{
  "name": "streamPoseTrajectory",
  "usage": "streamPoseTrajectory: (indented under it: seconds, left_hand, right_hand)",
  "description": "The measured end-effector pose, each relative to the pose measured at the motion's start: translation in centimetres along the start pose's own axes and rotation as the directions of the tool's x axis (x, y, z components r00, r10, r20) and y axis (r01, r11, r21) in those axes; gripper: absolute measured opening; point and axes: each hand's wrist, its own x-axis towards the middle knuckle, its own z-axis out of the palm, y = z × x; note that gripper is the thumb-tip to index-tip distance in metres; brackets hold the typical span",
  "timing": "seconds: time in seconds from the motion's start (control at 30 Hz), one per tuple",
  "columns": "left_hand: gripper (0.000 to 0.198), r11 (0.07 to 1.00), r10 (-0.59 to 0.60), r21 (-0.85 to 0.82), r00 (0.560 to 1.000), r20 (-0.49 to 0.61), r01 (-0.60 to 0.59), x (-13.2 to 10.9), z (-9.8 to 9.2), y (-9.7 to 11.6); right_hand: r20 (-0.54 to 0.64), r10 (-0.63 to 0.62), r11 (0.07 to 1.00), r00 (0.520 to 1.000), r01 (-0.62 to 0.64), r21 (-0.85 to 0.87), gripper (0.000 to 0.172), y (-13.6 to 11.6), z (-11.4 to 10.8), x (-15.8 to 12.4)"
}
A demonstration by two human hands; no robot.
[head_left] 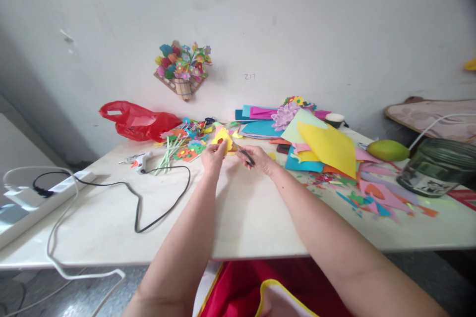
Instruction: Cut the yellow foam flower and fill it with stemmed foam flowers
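Observation:
My left hand (213, 157) is closed on a small yellow foam piece (222, 139) with a red spot, held just above the white table (241, 218). Close to its right, my right hand (258, 158) grips dark-handled scissors (245, 154) whose blades point left and meet the yellow piece. Both forearms reach in from the bottom of the view. Just beyond my hands lies a heap of small foam flowers and green stems (184, 143).
A glue gun (141, 161) with a black cord (148, 203) lies left, near a power strip (48, 193) and a red plastic bag (139, 121). Coloured foam sheets (327, 146) and scraps (372, 195) cover the right side, beside a green mango (387, 150) and a dark jar (437, 168). A foam flower basket (183, 68) hangs on the wall.

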Motion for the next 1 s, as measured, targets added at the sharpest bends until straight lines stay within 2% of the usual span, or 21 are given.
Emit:
streamPoseTrajectory:
  seconds: [0.37,0.8,1.0]
  left_hand:
    - [0.04,0.998,-0.001,0.055,1.0,0.028,0.0,0.5,-0.7,0.3]
    - [0.041,0.996,0.065,0.052,0.997,0.051,-0.068,1.3,-1.2,-0.6]
    - [0.042,1.0,0.022,-0.005,0.997,0.077,-0.021,1.3,-1.3,-0.4]
  right_hand:
    - [0.054,0.002,1.0,0.999,-0.003,0.023,0.037,0.8,-0.5,0.4]
    - [0.068,0.004,1.0,0.998,-0.004,0.007,0.039,1.3,-0.8,0.6]
    - [0.069,0.005,1.0,0.998,-0.006,0.013,0.039,1.1,-0.7,0.4]
